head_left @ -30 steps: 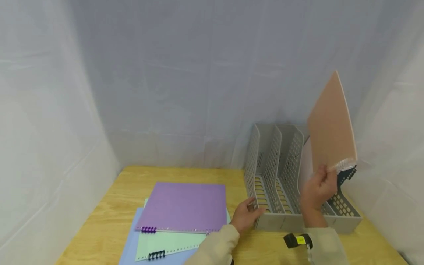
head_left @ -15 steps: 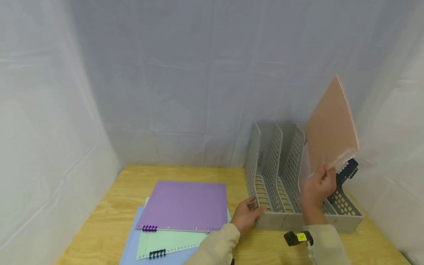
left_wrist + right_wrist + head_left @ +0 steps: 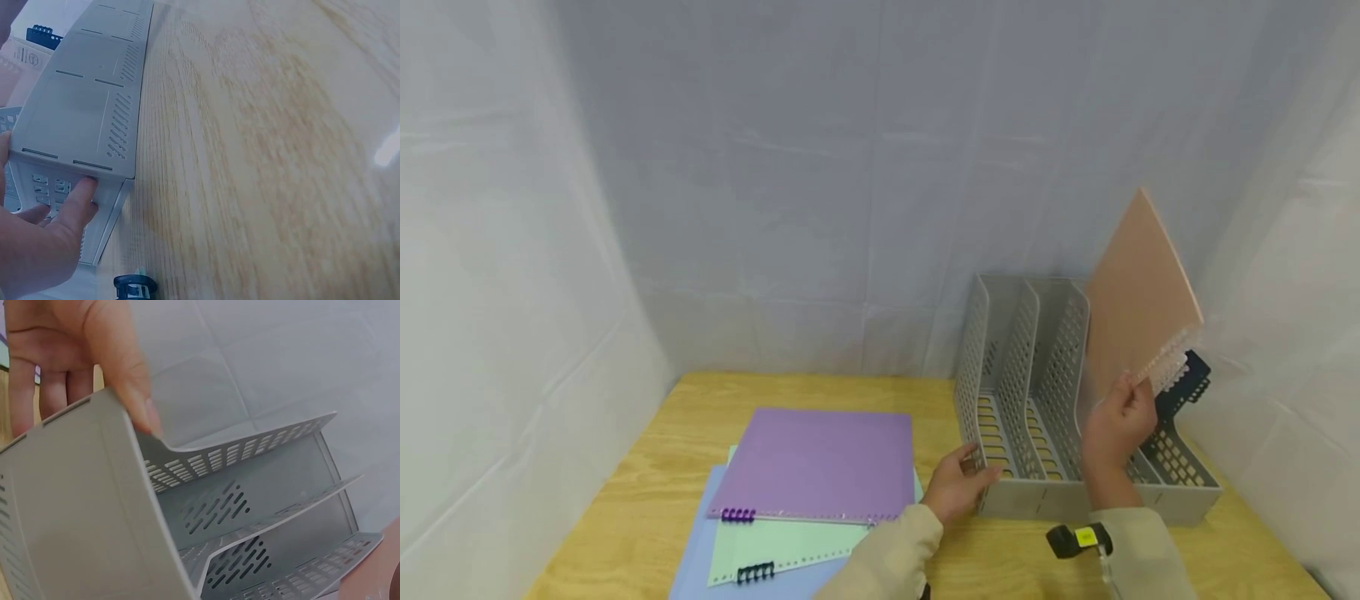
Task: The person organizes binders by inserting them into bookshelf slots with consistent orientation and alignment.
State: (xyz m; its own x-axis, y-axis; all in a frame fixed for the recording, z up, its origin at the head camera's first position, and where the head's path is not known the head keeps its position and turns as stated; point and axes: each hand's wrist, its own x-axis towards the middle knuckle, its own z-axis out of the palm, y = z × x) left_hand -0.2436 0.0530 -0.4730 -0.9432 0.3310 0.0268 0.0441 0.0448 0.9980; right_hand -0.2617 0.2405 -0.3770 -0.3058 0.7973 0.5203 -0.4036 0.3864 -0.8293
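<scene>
My right hand [image 3: 1118, 425] pinches a peach spiral notebook [image 3: 1142, 292] near its clear coil end. The notebook is tilted, its lower part over or within the right half of a grey file organizer [image 3: 1022, 502]; how deep it sits is hidden. In the right wrist view a strip of the peach cover [image 3: 375, 569] shows at the right edge. My left hand [image 3: 955, 487] grips the organizer's front left corner, thumb over the inner side and fingers against the perforated outer wall. In the left wrist view this hand [image 3: 47, 240] touches the perforated side.
A dark notebook [image 3: 1183, 387] leans in the organizer's rightmost part. On the wooden table [image 3: 625, 500] at left lie a purple spiral notebook [image 3: 827, 467], a mint green one [image 3: 797, 546] and a blue one [image 3: 696, 550], overlapping. White sheeting [image 3: 812, 208] encloses the table.
My right hand has tilted and lowered the peach notebook toward the organizer, its top edge shifting down and slightly left. My left hand stays at the organizer's corner.
</scene>
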